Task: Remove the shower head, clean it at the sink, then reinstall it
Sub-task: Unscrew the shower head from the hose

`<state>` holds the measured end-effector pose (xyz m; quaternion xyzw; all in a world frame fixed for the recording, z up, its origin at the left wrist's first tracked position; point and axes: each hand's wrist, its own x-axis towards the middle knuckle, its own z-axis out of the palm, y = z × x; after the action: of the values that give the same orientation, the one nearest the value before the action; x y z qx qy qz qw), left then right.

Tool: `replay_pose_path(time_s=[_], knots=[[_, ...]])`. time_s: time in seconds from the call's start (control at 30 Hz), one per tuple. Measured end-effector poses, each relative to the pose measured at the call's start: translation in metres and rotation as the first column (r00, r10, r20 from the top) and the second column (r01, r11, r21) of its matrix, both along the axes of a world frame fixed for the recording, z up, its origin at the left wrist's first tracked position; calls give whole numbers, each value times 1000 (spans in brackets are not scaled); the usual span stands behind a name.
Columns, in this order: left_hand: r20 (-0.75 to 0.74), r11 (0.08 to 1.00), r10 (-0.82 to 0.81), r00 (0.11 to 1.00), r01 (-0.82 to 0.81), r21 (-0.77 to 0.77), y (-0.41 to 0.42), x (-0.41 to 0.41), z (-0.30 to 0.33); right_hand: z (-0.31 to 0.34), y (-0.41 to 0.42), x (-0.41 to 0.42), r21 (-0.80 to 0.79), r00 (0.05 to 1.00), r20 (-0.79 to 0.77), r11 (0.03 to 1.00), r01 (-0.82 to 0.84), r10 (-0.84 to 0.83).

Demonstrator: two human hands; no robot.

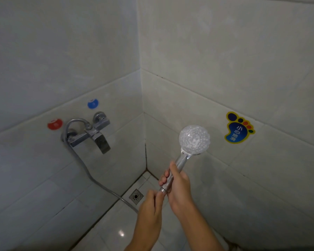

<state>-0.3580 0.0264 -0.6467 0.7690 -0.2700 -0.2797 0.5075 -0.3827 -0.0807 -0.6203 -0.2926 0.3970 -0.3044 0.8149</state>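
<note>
The chrome shower head [194,140] points its round nozzle face up toward me in the shower corner. My right hand [178,185] is wrapped around its handle. Just below, my left hand [151,201] pinches the metal nut at the bottom end of the handle, where the hose joins. The grey flexible hose [83,165] runs from under my left hand across the floor edge and up to the wall mixer tap [91,132].
Red [54,124] and blue [92,103] markers sit on the left wall above the tap. A foot-shaped warning sticker [238,128] is on the right wall. A square floor drain [136,196] lies in the corner of the white tiled floor.
</note>
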Motion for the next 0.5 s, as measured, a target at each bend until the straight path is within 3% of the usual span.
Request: replay_pose_path(time_s=[0.3,0.5], knots=[[20,997,2,1000,0,-78,6,0,2,4,5,-1,39,1000,9,999,12,-13],[0,1000,-15,1000,15,7,5,0,-1,6,7,0,2,1000,-23,1000,-2,2]])
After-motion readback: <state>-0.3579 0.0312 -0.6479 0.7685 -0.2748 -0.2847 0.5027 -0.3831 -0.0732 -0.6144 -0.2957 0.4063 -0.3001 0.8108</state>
